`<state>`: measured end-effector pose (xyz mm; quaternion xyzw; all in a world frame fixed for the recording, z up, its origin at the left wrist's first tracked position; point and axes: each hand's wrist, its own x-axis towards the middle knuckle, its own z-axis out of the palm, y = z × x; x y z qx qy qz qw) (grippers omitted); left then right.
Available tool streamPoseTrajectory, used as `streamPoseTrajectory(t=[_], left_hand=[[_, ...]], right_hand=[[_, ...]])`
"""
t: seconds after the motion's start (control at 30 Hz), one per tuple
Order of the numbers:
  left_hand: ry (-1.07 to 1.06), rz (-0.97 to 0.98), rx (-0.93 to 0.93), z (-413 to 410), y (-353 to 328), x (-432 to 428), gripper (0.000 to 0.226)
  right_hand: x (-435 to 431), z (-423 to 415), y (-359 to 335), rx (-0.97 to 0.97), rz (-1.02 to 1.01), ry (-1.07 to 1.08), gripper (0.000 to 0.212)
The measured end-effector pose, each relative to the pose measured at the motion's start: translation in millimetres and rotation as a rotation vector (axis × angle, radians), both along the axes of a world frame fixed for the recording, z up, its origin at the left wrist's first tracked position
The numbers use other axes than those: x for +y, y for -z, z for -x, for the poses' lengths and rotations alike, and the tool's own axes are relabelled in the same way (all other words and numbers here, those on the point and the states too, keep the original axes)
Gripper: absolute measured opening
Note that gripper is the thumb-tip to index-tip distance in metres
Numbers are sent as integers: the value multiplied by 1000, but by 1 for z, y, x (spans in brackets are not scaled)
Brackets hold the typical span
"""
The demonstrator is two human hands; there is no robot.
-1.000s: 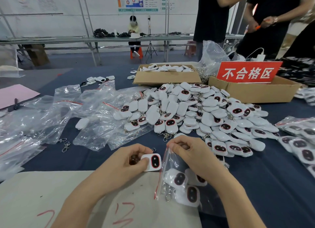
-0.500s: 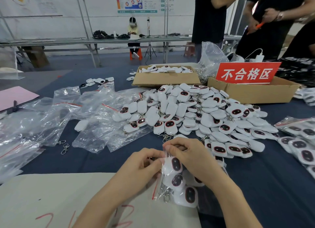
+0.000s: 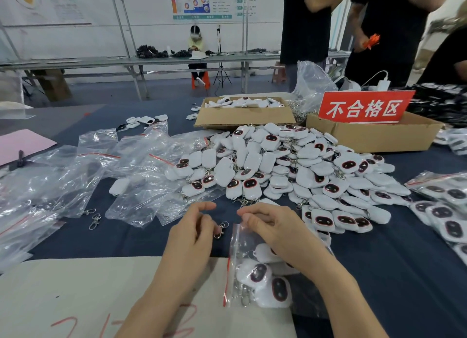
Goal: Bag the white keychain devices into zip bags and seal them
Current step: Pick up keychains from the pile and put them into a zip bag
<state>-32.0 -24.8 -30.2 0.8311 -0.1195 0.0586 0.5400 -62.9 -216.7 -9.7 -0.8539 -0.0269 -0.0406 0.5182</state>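
Observation:
A clear zip bag [image 3: 243, 246] with a red seal strip lies at the near table edge, partly on a cream board [image 3: 75, 294]. Several white keychain devices [image 3: 262, 279] with dark oval faces sit inside it. My right hand [image 3: 275, 227] pinches the bag's top corner between thumb and fingers. Just left of the bag, my left hand [image 3: 192, 234] hovers with fingers loosely curled and apart, holding nothing. A loose metal clip [image 3: 220, 229] lies on the cloth beside its fingertips. A big pile of loose white devices [image 3: 290, 170] spreads right behind both hands.
Empty zip bags [image 3: 136, 178] are strewn to the left, filled bags [image 3: 444, 208] to the right. Two cardboard boxes [image 3: 242, 116] stand behind the pile, one [image 3: 374, 138] carrying a red sign [image 3: 364, 107]. People in black stand at the far right edge.
My left hand pushed a white device into the bag, then let go and drew back to the left. The right hand kept its hold on the bag's opening.

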Motion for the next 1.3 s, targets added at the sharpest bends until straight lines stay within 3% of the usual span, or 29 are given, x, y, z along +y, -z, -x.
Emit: streamPoseTrajectory(t=[0.1,0.23,0.4,0.57,0.63,0.83,0.93,1.0,1.17,1.23,1.3], left_hand=[[-21,-32,10,-3,5,2,30],[9,-107,4,-2,8,0,28],[-2,-171,2,-2,9,-1,27],[12,-167,-15,-3,10,-2,26],[16,-165,-25,-3,11,-1,25],[48,-72,-94,-3,13,-1,19],[83,16,-179,1,8,-2,19],[108,79,-199,6,3,-6,27],[221,193,-121,13,-2,-15,28],[220,283,-59,13,-3,-17,17],[191,430,31,12,-5,-19,16]], right_hand=[[-2,-1,0,-89,4,100,19],[-10,-2,5,-249,151,419,27],[-10,-9,15,-8,541,417,46],[-10,-11,13,15,572,423,42],[-11,-9,12,-14,504,413,40],[-13,-3,-2,-167,-62,331,19],[-9,-4,-10,-214,-280,247,22],[-5,-5,-10,-180,-326,165,30],[11,-4,0,-156,-165,8,57],[14,-3,0,-177,-198,15,49],[17,-4,-1,-174,-257,-7,21]])
